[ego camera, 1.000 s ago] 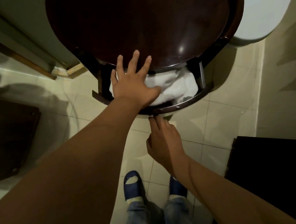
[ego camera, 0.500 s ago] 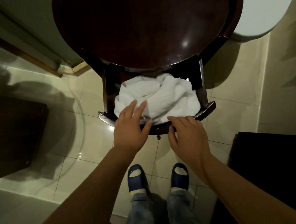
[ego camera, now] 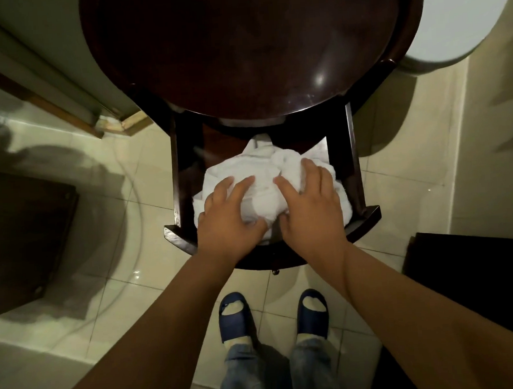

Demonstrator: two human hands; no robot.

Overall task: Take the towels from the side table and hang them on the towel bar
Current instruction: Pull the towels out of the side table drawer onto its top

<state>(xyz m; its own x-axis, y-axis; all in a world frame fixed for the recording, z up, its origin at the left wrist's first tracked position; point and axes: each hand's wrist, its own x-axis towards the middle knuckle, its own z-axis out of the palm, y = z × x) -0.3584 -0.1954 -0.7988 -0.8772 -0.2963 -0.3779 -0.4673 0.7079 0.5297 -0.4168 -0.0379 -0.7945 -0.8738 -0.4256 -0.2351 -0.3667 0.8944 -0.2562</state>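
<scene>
Head view. One side table [ego camera: 255,44]: round top, dark glossy wood, with one light glare spot. One drawer [ego camera: 367,217] stands pulled out below the top's near edge, same dark wood, curved front, one small knob [ego camera: 274,272] under it.

Towels [ego camera: 265,169]: one white heap in the drawer, soft terry, crumpled and bunched, not folded; can't count how many.

Two bare hands, both on the heap. Left hand [ego camera: 229,217] grips the heap's left front, fingers spread on top, thumb dug into the fold. Right hand [ego camera: 310,212] grips the right front likewise, fingers wide, thumb tucked in.

Floor [ego camera: 399,185] around the table: pale glossy square tiles. One white rounded toilet [ego camera: 463,10] just right of the table top. Two dark blue slippers [ego camera: 236,319] near the drawer front, with jeans above them. One dark mat [ego camera: 20,232] well left of the table.
</scene>
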